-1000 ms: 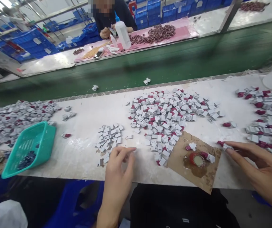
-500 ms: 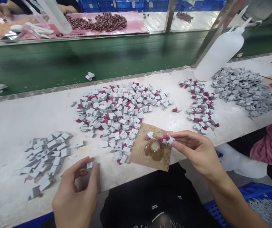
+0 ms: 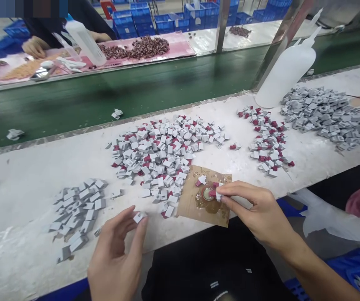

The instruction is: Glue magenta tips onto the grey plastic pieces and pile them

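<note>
My left hand (image 3: 119,246) is closed in a pinch on a small grey plastic piece (image 3: 138,217) over the front of the table. Between thumb and fingertips, my right hand (image 3: 255,209) grips a small grey-and-dark-red piece (image 3: 217,193). The red end of that piece is at a small round cap (image 3: 207,192) of pale liquid; whether it touches the liquid I cannot tell. The cap sits in a wet brown puddle on a square of cardboard (image 3: 188,200). Another grey-and-red piece (image 3: 201,180) lies on the cardboard behind the cap.
A large pile of grey-and-red pieces (image 3: 155,150) lies behind the cardboard. Grey pieces (image 3: 78,205) are heaped at left, more grey pieces (image 3: 327,117) at right. A white squeeze bottle (image 3: 288,71) stands near the green belt (image 3: 173,85). A co-worker's hand (image 3: 35,47) is across it.
My right hand has brought its piece leftward from the cap's right side to the cap. My left hand still pinches its grey piece, now turned and raised slightly. The whole view has shifted.
</note>
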Motion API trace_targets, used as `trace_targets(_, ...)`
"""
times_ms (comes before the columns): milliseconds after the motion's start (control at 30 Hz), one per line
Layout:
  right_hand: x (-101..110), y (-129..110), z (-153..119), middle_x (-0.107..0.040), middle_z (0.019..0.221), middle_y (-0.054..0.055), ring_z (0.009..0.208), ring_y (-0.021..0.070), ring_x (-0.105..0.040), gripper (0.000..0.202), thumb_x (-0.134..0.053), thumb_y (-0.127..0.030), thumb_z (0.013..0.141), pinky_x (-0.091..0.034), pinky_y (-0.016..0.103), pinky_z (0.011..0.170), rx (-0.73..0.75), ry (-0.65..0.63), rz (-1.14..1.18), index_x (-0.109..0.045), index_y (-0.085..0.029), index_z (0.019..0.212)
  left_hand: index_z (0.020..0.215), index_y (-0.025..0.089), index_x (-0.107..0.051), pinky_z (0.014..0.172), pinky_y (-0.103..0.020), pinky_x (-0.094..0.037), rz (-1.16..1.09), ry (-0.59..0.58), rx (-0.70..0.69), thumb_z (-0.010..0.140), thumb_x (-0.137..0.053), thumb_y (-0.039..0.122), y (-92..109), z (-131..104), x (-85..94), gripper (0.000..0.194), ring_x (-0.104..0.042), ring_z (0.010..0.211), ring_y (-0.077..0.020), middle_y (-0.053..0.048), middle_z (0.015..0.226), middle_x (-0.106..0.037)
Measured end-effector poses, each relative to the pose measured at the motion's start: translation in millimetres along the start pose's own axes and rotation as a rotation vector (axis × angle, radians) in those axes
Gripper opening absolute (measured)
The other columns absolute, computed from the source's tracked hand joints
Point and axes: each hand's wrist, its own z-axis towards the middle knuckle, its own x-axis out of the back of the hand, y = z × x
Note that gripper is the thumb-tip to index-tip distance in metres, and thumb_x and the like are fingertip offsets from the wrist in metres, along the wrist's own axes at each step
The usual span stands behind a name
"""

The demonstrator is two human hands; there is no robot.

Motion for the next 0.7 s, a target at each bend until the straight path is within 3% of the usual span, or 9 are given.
trace_targets(100, -0.1, -1.2, 0.7, -0.093, 0.114, 0.006, 0.107, 0.0286, -0.090, 0.018, -0.081, -0.022, 0.105, -0.076, 0.039, 0.090, -0.040, 0.008, 0.030, -0.095, -0.031, 0.112, 0.115, 0.024, -0.083, 0.089, -0.031, -0.068, -0.162, -0.075, 0.066, 0.092, -0.093, 0.051, 15.9, 3.7, -8.0, 0.036, -0.081, 0.100, -0.0234, -0.005, 0.111, -0.083)
trace_targets(233, 1.0, -6.0, 4.4, -0.092, 0.111, 0.006, 0.102, 0.0284, -0.091, 0.010, -0.089, -0.034, 0.101, -0.077, 0.037, 0.087, -0.166, 0.042, 0.252, -0.095, -0.031, 0.109, 0.113, 0.025, -0.085, 0.085, -0.029, -0.072, -0.313, -0.338, 0.113, 0.095, -0.093, 0.049, 49.0, 13.4, -28.8, 0.031, -0.084, 0.096, -0.0234, -0.006, 0.108, -0.087)
trace_targets(400, 1.8, -11.1, 15.0, -0.093, 0.116, 0.007, 0.105, 0.0298, -0.091, 0.019, -0.096, -0.038, 0.097, -0.077, 0.041, 0.094, -0.261, -0.010, 0.507, -0.095, -0.031, 0.114, 0.117, 0.026, -0.088, 0.083, -0.030, -0.074, -0.568, -0.616, 0.109, 0.098, -0.091, 0.043, 88.4, 23.5, -63.0, 0.025, -0.087, 0.093, -0.0241, -0.006, 0.098, -0.088)
trace_targets(500, 1.4, -12.9, 20.1, -0.093, 0.114, 0.007, 0.102, 0.0285, -0.091, 0.017, -0.095, -0.038, 0.098, -0.076, 0.042, 0.095, -0.275, -0.024, 0.579, -0.095, -0.031, 0.114, 0.117, 0.025, -0.089, 0.088, -0.032, -0.074, -0.638, -0.674, 0.116, 0.099, -0.090, 0.040, 98.3, 25.8, -74.8, 0.024, -0.087, 0.099, -0.0252, -0.007, 0.108, -0.089)
trace_targets(700, 0.8, -14.7, 22.1, -0.091, 0.112, 0.007, 0.099, 0.0257, -0.089, 0.016, -0.095, -0.039, 0.098, -0.075, 0.039, 0.093, -0.228, -0.034, 0.585, -0.096, -0.029, 0.111, 0.119, 0.026, -0.089, 0.088, -0.032, -0.073, -0.665, -0.715, 0.127, 0.100, -0.089, 0.041, 96.8, 26.2, -79.9, 0.025, -0.086, 0.099, -0.0245, -0.008, 0.108, -0.088)
